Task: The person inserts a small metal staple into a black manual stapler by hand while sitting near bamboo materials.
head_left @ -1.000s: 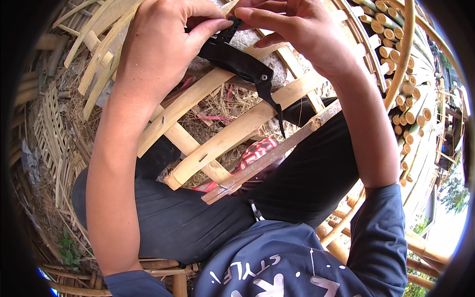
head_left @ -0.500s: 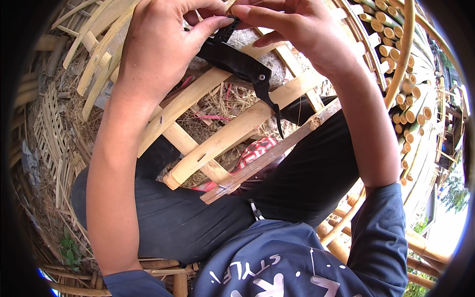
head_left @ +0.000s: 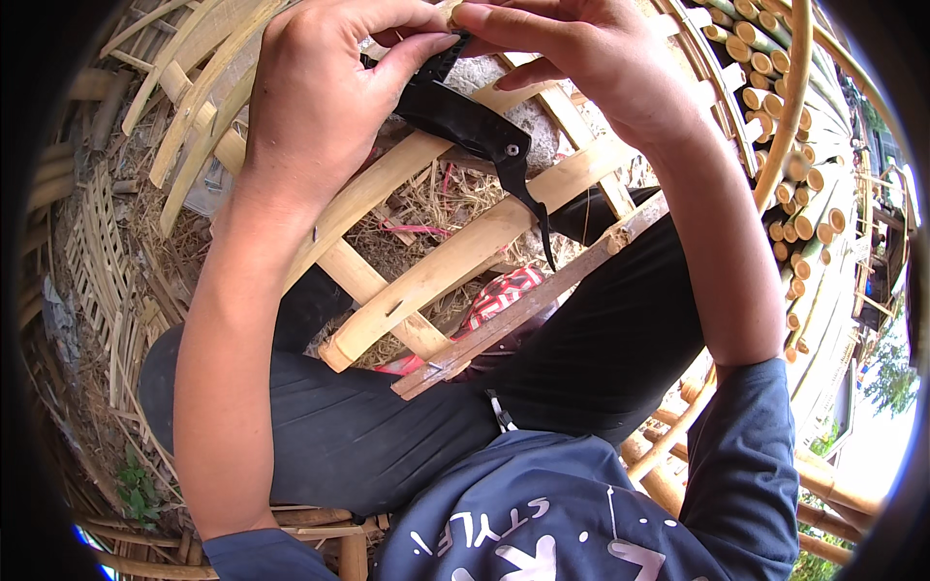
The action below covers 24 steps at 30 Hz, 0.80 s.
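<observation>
1. Sitting low in the view, the person wears a dark blue shirt (head_left: 581, 504) with pale lettering and dark trousers (head_left: 368, 436), knees bent up on either side of the work.
2. Both bare forearms rise from the lower edge toward the top of the picture, the left one on the left side, the right one on the right.
3. A frame of flat bamboo slats (head_left: 436, 271) rests across the lap. One long slat runs diagonally from lower left to upper right; shorter slats cross it.
4. A thinner, darker wooden strip (head_left: 523, 310) lies below the frame, parallel to the long slat, and touches the right thigh.
5. A red patterned cloth (head_left: 499, 295) shows through the gap between slat and strip. Dry straw (head_left: 436, 198) lies on the ground behind it.
6. The left hand (head_left: 320, 107) is closed around a black folding knife (head_left: 475, 131); thumb and fingers pinch its upper end. The handle slants down to the right, and a thin, dark curved blade hangs from it over the long slat.
7. The right hand (head_left: 591, 68) meets the left at the top of the knife, fingertips pinched narrowly there. What they press cannot be told.
8. Farther out, stacked bamboo poles (head_left: 785, 174) show cut ends at right, and woven bamboo panels (head_left: 97, 242) lie at left.
</observation>
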### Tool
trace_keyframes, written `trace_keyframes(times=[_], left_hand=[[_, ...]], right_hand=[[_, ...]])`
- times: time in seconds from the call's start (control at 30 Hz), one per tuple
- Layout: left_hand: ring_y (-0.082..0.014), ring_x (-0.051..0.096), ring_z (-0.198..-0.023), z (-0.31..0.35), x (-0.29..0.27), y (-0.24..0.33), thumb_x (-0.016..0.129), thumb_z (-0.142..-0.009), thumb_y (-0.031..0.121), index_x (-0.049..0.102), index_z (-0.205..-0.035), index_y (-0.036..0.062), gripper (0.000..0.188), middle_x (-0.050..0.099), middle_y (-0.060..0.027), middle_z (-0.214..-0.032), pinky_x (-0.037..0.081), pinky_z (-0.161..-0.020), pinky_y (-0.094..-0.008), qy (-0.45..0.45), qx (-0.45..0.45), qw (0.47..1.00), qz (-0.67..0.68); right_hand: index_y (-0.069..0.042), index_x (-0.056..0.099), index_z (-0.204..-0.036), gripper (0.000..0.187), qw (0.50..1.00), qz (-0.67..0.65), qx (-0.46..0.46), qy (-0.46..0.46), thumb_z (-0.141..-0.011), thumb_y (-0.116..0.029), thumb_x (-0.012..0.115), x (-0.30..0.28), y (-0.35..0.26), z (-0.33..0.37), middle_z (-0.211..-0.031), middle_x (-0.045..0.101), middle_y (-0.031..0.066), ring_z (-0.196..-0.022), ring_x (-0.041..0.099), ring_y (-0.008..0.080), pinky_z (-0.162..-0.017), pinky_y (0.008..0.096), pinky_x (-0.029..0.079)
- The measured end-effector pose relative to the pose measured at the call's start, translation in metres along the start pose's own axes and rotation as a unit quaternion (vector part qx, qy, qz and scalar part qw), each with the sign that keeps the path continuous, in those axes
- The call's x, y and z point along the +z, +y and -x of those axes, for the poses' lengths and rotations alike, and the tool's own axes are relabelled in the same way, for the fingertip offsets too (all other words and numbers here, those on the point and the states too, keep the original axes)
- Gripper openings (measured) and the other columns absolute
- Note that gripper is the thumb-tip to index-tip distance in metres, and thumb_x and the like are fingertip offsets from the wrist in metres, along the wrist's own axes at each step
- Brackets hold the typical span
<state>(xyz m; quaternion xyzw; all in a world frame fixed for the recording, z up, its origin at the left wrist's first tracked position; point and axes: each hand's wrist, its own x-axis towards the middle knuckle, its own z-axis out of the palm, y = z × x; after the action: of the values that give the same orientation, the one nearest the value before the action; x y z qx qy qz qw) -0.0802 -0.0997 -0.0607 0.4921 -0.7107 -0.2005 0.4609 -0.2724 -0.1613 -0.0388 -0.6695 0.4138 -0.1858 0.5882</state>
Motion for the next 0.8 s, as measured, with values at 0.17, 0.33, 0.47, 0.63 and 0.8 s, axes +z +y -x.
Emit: trace_keyframes(times=[0.17, 0.33, 0.47, 0.63, 0.8], left_hand=[[-0.0226, 0.070, -0.072, 0.002, 0.008, -0.022, 0.081, -0.079, -0.001, 0.079, -0.089, 0.0009, 0.011, 0.074, -0.0118, -0.080, 0.053, -0.066, -0.0348, 0.042, 0.081, 0.996, -0.025], [-0.0244, 0.070, -0.074, 0.004, 0.008, -0.014, 0.082, -0.080, 0.002, 0.078, -0.089, 0.0009, 0.010, 0.073, -0.0112, -0.081, 0.051, -0.068, -0.0365, 0.050, 0.118, 0.989, -0.071], [-0.0247, 0.070, -0.077, 0.006, 0.011, -0.009, 0.080, -0.082, 0.002, 0.077, -0.090, 0.0003, 0.009, 0.073, -0.0113, -0.082, 0.051, -0.069, -0.0364, 0.070, 0.133, 0.983, -0.100], [-0.0245, 0.070, -0.076, 0.006, 0.011, -0.022, 0.079, -0.082, -0.001, 0.076, -0.091, -0.0013, 0.010, 0.073, -0.0119, -0.083, 0.052, -0.069, -0.0352, 0.047, 0.097, 0.994, -0.035], [-0.0236, 0.069, -0.076, 0.005, 0.009, -0.028, 0.078, -0.082, -0.004, 0.076, -0.093, -0.0027, 0.011, 0.073, -0.0120, -0.084, 0.053, -0.068, -0.0339, 0.033, 0.117, 0.992, -0.025]], right_hand=[[0.001, 0.069, -0.113, 0.029, 0.999, -0.021, -0.026, -0.013, -0.103, -0.027, 0.069, -0.002, 0.000, 0.002, -0.114, 0.074, 0.0167, -0.103, 0.072, 0.0197, -0.079, 0.0309, 0.064], [0.001, 0.067, -0.114, 0.030, 0.999, -0.029, -0.026, -0.010, -0.103, -0.027, 0.068, -0.001, -0.006, 0.007, -0.117, 0.074, 0.0187, -0.107, 0.072, 0.0213, -0.080, 0.0313, 0.064], [0.001, 0.067, -0.115, 0.031, 1.000, -0.015, -0.024, -0.012, -0.104, -0.028, 0.067, 0.000, -0.004, 0.006, -0.118, 0.074, 0.0195, -0.109, 0.072, 0.0224, -0.083, 0.0332, 0.064], [0.001, 0.067, -0.116, 0.032, 1.000, -0.005, -0.013, -0.004, -0.105, -0.029, 0.066, -0.002, 0.002, 0.000, -0.119, 0.073, 0.0201, -0.110, 0.071, 0.0227, -0.086, 0.0349, 0.063], [0.001, 0.067, -0.116, 0.033, 0.999, 0.000, -0.038, -0.017, -0.105, -0.030, 0.065, 0.000, -0.017, 0.015, -0.120, 0.073, 0.0208, -0.112, 0.071, 0.0234, -0.086, 0.0347, 0.063]])
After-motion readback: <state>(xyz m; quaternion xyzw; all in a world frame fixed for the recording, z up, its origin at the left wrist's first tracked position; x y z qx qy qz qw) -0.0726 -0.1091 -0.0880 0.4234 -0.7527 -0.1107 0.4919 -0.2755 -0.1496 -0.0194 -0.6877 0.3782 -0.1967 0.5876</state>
